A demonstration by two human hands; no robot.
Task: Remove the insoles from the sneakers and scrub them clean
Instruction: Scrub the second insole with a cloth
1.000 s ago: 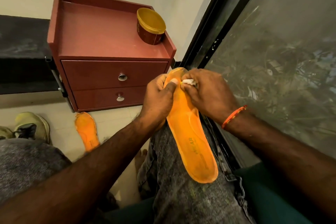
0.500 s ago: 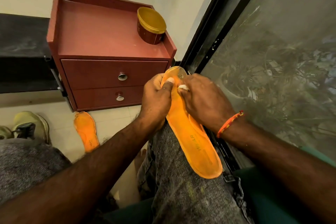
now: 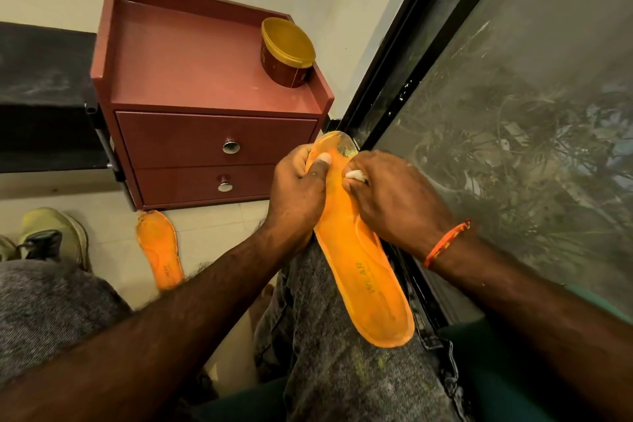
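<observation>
An orange insole (image 3: 363,271) lies lengthwise on my right thigh, toe end pointing away from me. My left hand (image 3: 298,192) grips its toe part, thumb across the top. My right hand (image 3: 394,202) pinches a small white wad (image 3: 354,175) and presses it on the insole near the toe. The toe tip (image 3: 342,146) looks dirty and worn. A second orange insole (image 3: 159,248) lies flat on the floor at the left. A pale green sneaker (image 3: 51,236) stands at the far left.
A red two-drawer cabinet (image 3: 212,144) stands ahead against the wall, with a yellow-lidded tub (image 3: 287,51) on top. A black-framed glass window (image 3: 513,113) runs close along my right side. A dark bench (image 3: 44,96) sits left of the cabinet.
My right hand with the white wad slid from the toe tip a little down the insole and stays pressed there. My left hand kept its grip.
</observation>
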